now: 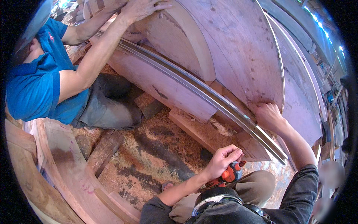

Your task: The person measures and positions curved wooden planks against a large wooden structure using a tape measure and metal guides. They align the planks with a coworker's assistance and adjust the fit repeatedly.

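Observation:
My right hand [267, 115] is closed, its curled fingers against the lower edge of a large curved wooden panel [242, 48]; whatever they may hold is hidden. Lower down, my left hand [224, 159] has thumb and fingers pinched together, with no clear view of what is between them. Just beneath it sits an orange-and-black power tool [232, 172], near my bent knee. A long metal rail [194, 84] runs diagonally along the foot of the panel, its near end below my right wrist.
A co-worker in a blue shirt [37, 87] crouches at the left, one hand [143, 9] on the panel's curved wooden rib [195, 41]. Sawdust covers the floor [149, 149]. A wooden block [106, 149] and curved timbers [71, 175] lie at lower left.

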Demonstrator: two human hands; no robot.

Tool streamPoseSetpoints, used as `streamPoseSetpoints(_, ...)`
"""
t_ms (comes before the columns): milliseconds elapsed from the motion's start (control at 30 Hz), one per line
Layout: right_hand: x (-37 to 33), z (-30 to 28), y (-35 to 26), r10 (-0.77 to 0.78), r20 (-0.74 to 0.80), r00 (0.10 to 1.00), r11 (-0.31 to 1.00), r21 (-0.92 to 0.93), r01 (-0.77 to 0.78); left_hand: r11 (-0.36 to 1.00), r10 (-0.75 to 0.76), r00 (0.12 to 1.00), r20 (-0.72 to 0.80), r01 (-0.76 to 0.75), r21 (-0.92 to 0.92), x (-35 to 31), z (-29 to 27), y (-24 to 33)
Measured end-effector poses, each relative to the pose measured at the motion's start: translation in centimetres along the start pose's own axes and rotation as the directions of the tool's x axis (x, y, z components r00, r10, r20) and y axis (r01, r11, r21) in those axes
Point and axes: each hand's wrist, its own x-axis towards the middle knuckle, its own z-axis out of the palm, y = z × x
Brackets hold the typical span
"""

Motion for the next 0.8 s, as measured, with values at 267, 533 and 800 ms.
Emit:
streamPoseSetpoints(267, 0.2, -0.5, -0.1, 0.013, 0.047, 0.999, 1.0, -0.008, -0.012, 1.0, 0.01, 1.0, -0.018, -0.01, 0.012, -0.1, -0.2, -0.3)
streamPoseSetpoints(533, 0.3, -1.7, -1.3, 0.049, 0.069, 0.996, 0.996, 0.073, -0.054, 1.0, 0.005, 0.999, -0.043, -0.005, -0.008, -0.4, -0.7, -0.5)
streamPoseSetpoints(800, 0.6, -1.6, -1.4, 0.037, 0.085, 0.996, 0.999, 0.03, -0.039, 1.0, 0.008, 0.998, -0.056, -0.009, -0.009, -0.5, -1.0, -0.4)
